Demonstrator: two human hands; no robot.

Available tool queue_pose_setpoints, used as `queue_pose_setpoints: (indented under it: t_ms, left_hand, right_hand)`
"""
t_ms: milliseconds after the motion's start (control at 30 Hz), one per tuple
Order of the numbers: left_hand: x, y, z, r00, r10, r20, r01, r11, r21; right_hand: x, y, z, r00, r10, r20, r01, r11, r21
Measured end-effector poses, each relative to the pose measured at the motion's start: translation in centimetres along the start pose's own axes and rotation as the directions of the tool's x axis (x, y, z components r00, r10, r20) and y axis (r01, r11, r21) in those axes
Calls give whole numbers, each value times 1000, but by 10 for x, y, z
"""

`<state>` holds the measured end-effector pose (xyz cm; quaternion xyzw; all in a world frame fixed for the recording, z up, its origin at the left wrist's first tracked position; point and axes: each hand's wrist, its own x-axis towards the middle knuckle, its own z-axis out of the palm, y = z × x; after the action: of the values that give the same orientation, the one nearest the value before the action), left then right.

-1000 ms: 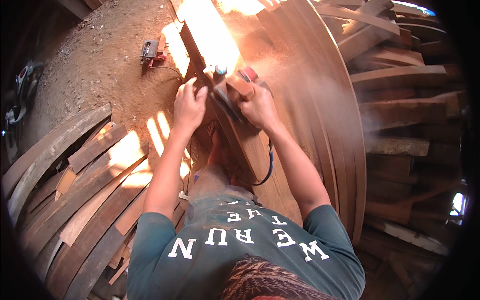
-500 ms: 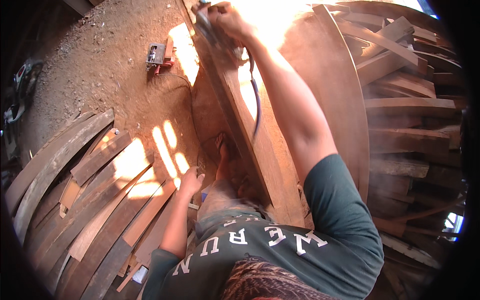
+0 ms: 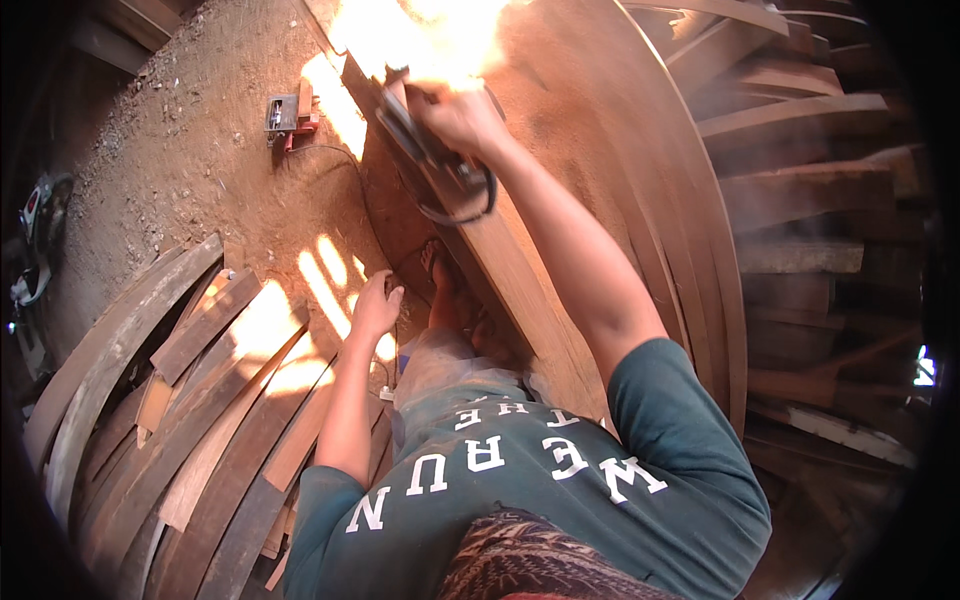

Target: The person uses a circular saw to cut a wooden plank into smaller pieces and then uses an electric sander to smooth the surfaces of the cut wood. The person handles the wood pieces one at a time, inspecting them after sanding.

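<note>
My right hand (image 3: 465,122) is wrapped round the handle of a dark corded electric planer (image 3: 432,150), which is blurred by motion. The planer rests on the upper face of a long wooden beam (image 3: 535,310) that runs from my body away to the far left. A dark cord loops beside the tool, below my right wrist. My left hand (image 3: 376,304) hangs free left of the beam, with thumb and fingers loosely apart and nothing in it. My bare foot (image 3: 434,262) shows on the ground between that hand and the beam.
Curved wooden pieces (image 3: 215,420) are stacked at the near left. More timber (image 3: 800,190) is piled at the right, beside a large curved board (image 3: 690,200). A red and grey power tool (image 3: 290,118) lies on the dusty ground at the far left, its cord trailing toward my foot.
My right hand and the planer have come back along the beam toward me. My left hand has risen slightly, staying free. The whole view has shifted a little.
</note>
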<state>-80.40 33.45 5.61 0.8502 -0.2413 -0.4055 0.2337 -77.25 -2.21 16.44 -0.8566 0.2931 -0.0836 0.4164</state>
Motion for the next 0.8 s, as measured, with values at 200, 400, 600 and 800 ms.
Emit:
queue_pose_setpoints:
  t_ms: [200,400,600,800]
  left_hand:
    - [-27,75,19,908,370,-197,-334,922,194]
    - [-77,168,91,668,742,56,-612,505,608]
    - [-76,189,151,539,630,559,-745,46,666]
    - [-105,131,118,512,656,555,-738,4,675]
  right_hand:
    - [-249,46,-59,968,213,135,-235,954,185]
    - [-519,80,-96,907,418,56,-419,881,217]
    - [-615,86,-112,794,607,-32,-562,754,340]
    - [-651,106,-113,742,649,-166,-524,716,461]
